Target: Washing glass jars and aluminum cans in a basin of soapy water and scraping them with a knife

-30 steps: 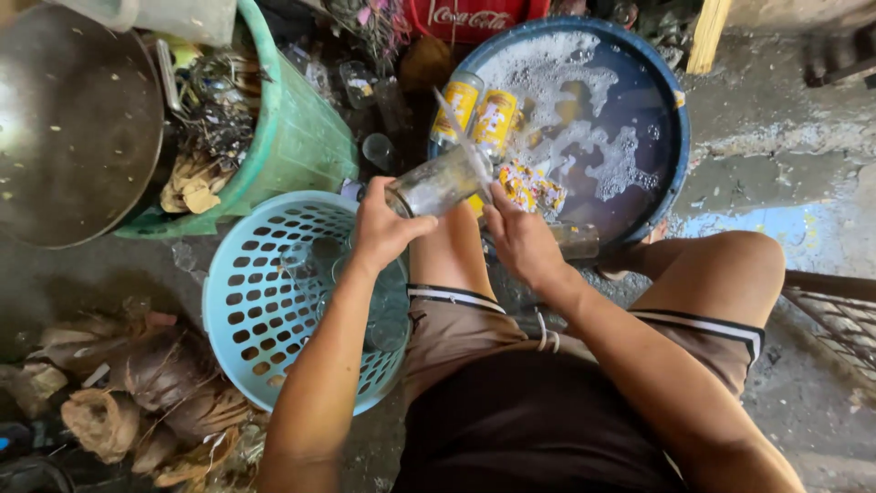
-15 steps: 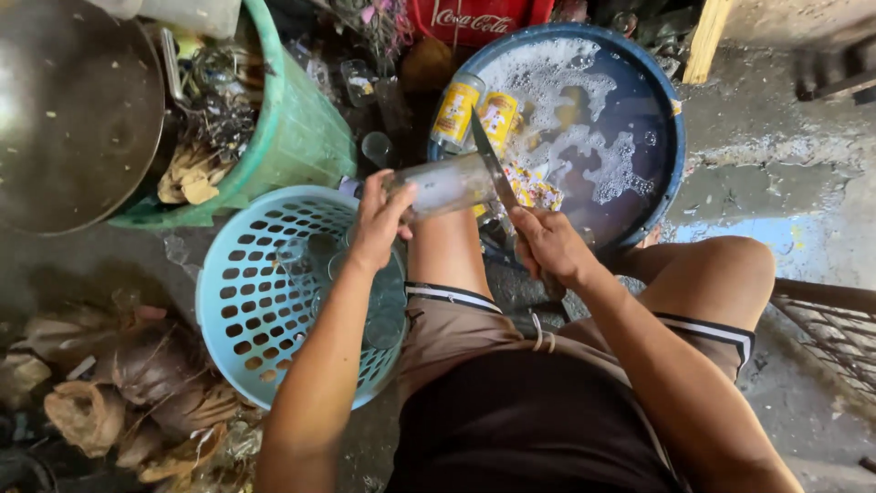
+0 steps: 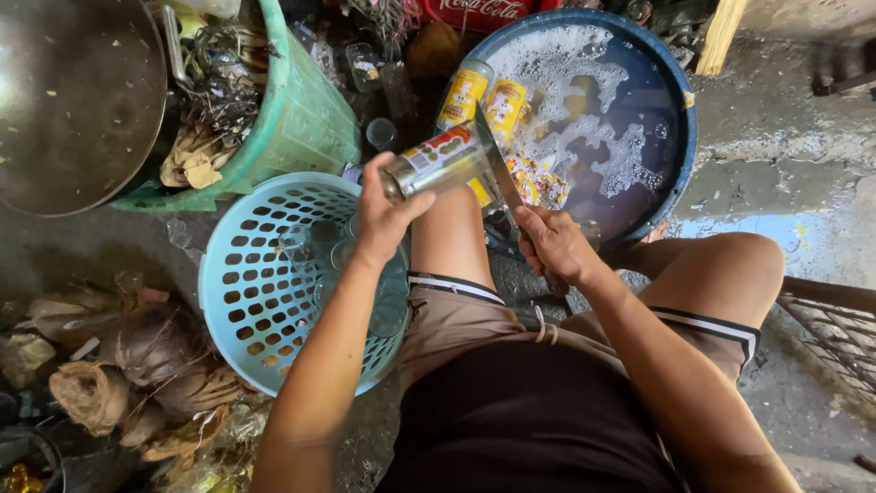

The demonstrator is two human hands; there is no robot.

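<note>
Head view: one jar [image 3: 438, 162], one knife [image 3: 497, 169], two hands.

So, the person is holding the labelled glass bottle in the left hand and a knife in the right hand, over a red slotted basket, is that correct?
Not quite: the basket is light blue, not red. The head view shows it below the left hand, which holds the glass bottle, while the right hand holds the knife with its blade against the bottle's label.
</note>
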